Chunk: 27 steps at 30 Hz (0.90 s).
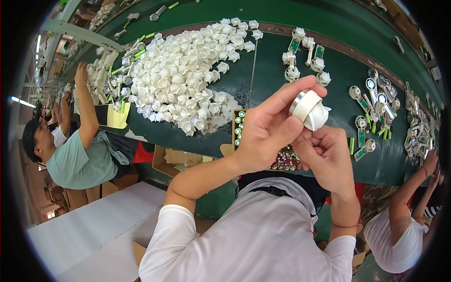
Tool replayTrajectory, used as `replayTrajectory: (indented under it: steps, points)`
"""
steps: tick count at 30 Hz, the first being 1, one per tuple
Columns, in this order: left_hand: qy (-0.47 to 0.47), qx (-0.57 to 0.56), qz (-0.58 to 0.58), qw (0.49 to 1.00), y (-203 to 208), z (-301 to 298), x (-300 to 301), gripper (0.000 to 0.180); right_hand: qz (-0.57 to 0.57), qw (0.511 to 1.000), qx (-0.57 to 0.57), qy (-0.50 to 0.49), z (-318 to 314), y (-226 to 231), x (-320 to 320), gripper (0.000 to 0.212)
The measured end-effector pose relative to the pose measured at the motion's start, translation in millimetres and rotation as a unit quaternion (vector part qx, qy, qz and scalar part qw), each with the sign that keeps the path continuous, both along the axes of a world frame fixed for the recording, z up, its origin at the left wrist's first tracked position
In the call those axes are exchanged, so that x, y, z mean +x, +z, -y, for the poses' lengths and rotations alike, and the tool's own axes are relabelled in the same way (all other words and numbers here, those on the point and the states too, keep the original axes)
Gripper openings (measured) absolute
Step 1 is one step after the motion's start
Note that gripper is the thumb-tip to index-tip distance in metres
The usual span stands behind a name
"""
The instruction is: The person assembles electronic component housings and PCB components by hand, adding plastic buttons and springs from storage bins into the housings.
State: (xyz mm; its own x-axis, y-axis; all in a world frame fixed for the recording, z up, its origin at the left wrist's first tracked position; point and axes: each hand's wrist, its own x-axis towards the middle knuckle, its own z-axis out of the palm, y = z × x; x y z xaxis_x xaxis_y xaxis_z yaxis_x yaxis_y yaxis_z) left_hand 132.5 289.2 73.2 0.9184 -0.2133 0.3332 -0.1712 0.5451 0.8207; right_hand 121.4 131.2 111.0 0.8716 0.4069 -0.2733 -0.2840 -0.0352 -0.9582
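Note:
My left hand (270,129) is closed round a round white plastic part (312,110) with pointed blades and a shiny silver rim. Thumb and fingers grip it from either side, up above the bench's near edge. Just below it, my right hand (329,157) is closed, its fingertips pinched together close to the blades. What sits between those fingertips, if anything, is hidden. Beyond my hands on the green bench (235,87) lie several fan-like assemblies (292,61) with white bladed caps and green circuit boards.
A large heap of white bladed caps (181,70) covers the bench to the left. Boxed green-ended battery cells (239,124) and small red-dark parts (287,160) lie by my hands. More assemblies (376,98) are at right. Other people (80,155) work on both sides.

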Motion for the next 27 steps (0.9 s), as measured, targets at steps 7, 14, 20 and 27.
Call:
replayTrajectory:
  steps: [7, 14, 20, 27]
  points:
    - [0.003, -0.001, 0.023, 1.000, -1, 3, -3, 0.056, 0.027, 0.999, -0.012, -0.040, -7, -7, -9, 0.010]
    - [0.059, -0.007, 0.020, 0.998, -8, 6, -7, 0.054, 0.185, 0.977, -0.070, -0.076, -12, -26, -19, 0.009]
    - [0.086, 0.022, 0.025, 0.996, -11, 7, -11, 0.053, 0.240, 0.965, -0.059, -0.084, -12, -37, -21, 0.009]
    - [0.107, 0.000, 0.009, 0.994, -14, 12, -15, 0.052, 0.312, 0.943, -0.080, -0.088, -13, -38, -23, 0.012]
